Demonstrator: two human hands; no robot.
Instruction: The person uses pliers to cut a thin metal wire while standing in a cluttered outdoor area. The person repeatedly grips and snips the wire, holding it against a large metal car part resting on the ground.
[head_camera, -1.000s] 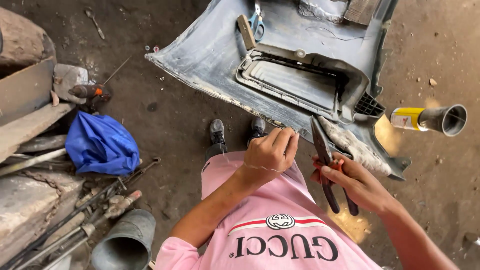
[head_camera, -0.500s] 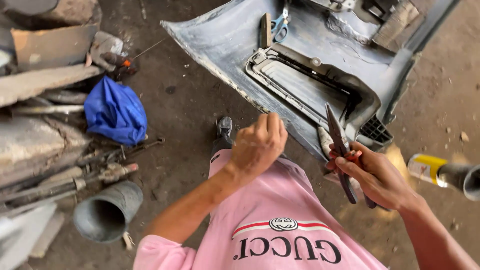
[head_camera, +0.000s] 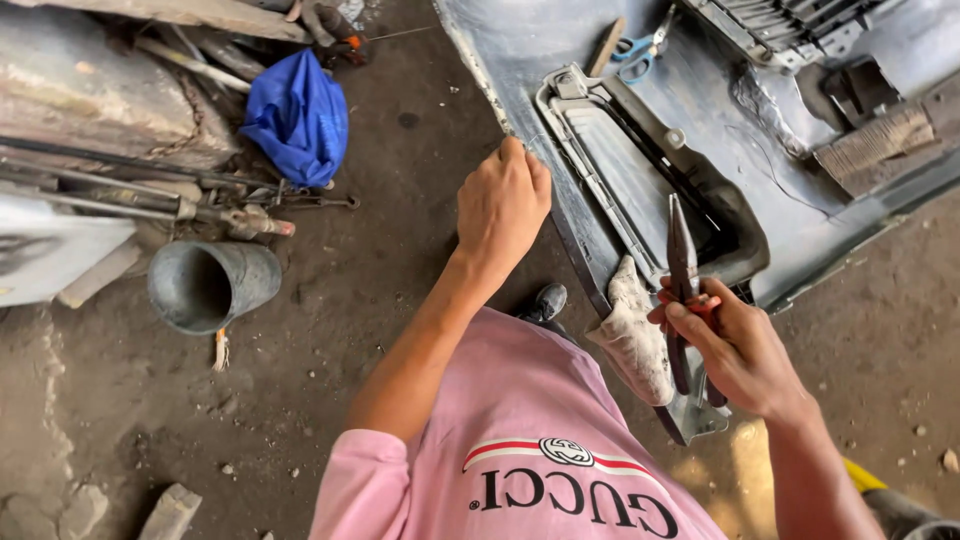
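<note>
Left of the grey bumper panel lie a blue cloth and a metal funnel on the dirt floor. The left hand curls its grip shut on the panel's near edge. At the panel's lower corner, the right hand wraps tight around red-handled pliers; their tip could gouge the plastic if the panel shifts.

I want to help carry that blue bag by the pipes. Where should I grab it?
Probably by the bunched top of the blue bag, coming from above. It lies slumped on the dirt floor, gathered narrow at its upper end, so that part should fit one hand. Its lower edge rests against metal rods, so reaching in from that side looks awkward.
</note>
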